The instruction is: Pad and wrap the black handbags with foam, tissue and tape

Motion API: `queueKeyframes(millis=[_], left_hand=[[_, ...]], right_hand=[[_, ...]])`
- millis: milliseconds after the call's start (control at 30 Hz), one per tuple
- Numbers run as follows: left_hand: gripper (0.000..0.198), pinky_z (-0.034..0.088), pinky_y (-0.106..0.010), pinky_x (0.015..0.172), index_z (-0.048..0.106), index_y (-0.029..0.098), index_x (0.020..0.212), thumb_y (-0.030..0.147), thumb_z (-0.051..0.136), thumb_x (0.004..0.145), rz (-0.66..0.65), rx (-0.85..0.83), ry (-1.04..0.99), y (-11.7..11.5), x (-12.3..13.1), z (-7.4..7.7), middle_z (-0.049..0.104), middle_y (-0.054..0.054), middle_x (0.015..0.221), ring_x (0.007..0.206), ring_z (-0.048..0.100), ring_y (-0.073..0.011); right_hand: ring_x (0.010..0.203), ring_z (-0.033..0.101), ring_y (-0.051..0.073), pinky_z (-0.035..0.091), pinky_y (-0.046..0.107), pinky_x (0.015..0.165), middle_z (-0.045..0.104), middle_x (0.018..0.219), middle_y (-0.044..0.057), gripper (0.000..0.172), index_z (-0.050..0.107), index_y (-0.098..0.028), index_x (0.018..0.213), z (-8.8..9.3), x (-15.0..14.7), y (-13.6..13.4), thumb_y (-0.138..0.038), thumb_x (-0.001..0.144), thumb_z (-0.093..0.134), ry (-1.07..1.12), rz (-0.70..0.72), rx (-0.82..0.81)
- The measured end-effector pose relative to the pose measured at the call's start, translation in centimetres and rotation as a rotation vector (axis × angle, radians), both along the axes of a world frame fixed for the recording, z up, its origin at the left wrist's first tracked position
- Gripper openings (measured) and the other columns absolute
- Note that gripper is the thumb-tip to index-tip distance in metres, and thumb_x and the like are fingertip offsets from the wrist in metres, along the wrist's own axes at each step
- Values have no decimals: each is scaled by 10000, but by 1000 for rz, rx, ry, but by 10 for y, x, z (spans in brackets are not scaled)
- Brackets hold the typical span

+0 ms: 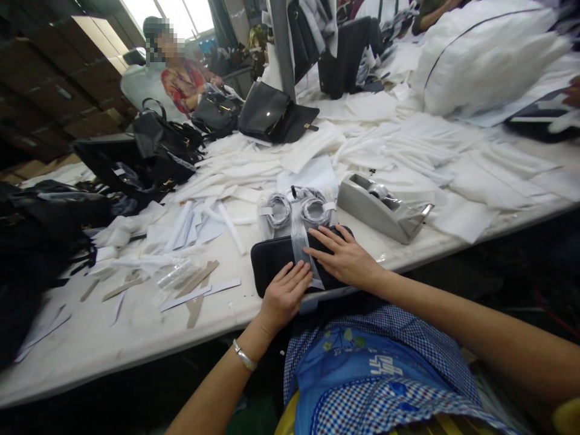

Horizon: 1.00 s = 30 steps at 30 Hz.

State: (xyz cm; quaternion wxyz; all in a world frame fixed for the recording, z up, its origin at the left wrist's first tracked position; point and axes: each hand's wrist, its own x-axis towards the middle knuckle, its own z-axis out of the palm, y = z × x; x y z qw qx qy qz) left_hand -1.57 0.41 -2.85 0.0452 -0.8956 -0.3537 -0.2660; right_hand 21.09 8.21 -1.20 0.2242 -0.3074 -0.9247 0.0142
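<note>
A flat black pouch (272, 260) lies at the near edge of the white table (113, 338). A clear tape strip (299, 241) runs across the pouch and up towards two coils of grey cord (296, 208) behind it. My left hand (286, 294) lies flat on the pouch's near side, fingers stretched out. My right hand (343, 257) presses flat on the pouch's right part, fingers spread beside the tape strip. Neither hand holds anything.
A grey tape dispenser (385, 208) stands right of the pouch. White paper sheets (362, 151) and clear bags (174, 275) litter the table. Black handbags (272, 115) stand at the back left, where a seated person (181, 78) works. A white padded bundle (484, 60) lies far right.
</note>
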Motion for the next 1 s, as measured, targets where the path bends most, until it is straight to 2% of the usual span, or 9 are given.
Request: queueKeyframes(millis=[100,167,333,467,600,733,867,1000], left_hand=[[420,452,-500,1104,547,122,1330,63,448,925,-9,-10,5,0,0,-1,638,-154,1317,1345,487,-263],[393,458,-506,1096,562,116,1307,78,455,931,-22,-8,0,-1,0,1,642,-155,1310,1338,495,-273],[357,423,-504,1125,601,143,1247,61,468,925,-3,-14,-117,-2,4,22,683,-123,1256,1289,554,-250],[363,349,-494,1176,597,145,1247,50,513,907,-13,-7,-154,-5,6,35,707,-109,1217,1253,589,-220],[349,385,-457,1159,601,119,1242,52,495,916,-75,-17,-113,-9,5,26,708,-113,1213,1248,592,-212],[355,441,-457,1122,589,101,1263,62,489,925,-63,-9,-82,-12,0,11,688,-129,1246,1289,555,-233],[381,459,-466,1108,566,104,1297,60,469,931,-46,-33,-46,-13,-4,1,646,-140,1310,1332,512,-240],[371,452,-447,1119,581,125,1281,60,489,928,0,-90,-52,-13,-4,-3,658,-118,1300,1304,543,-221]], right_hand=[[1403,401,324,261,601,1146,482,1498,100,384,596,-246,1329,-2,2,0,-214,952,536,22,27,-5],[1398,415,303,232,606,1157,487,1494,99,377,582,-235,1335,-1,3,0,-210,966,511,18,42,-2],[1435,343,337,255,645,1117,274,1601,148,559,398,-273,1487,4,0,1,-169,949,506,-74,24,1],[1442,321,360,268,673,1091,255,1608,141,591,374,-315,1498,6,-2,3,-184,941,523,-102,43,4],[1450,320,314,229,660,1128,354,1572,107,533,417,-282,1474,4,1,3,-173,957,491,-56,64,17],[1433,361,275,165,659,1161,505,1479,81,491,453,-254,1446,-3,5,1,-153,967,480,-22,139,14],[1414,396,261,162,625,1183,532,1454,85,388,540,-214,1365,-6,4,1,-159,990,456,-15,156,-8],[1389,434,273,188,630,1177,563,1426,83,341,594,-213,1300,-1,1,6,-170,977,494,-7,165,-36]])
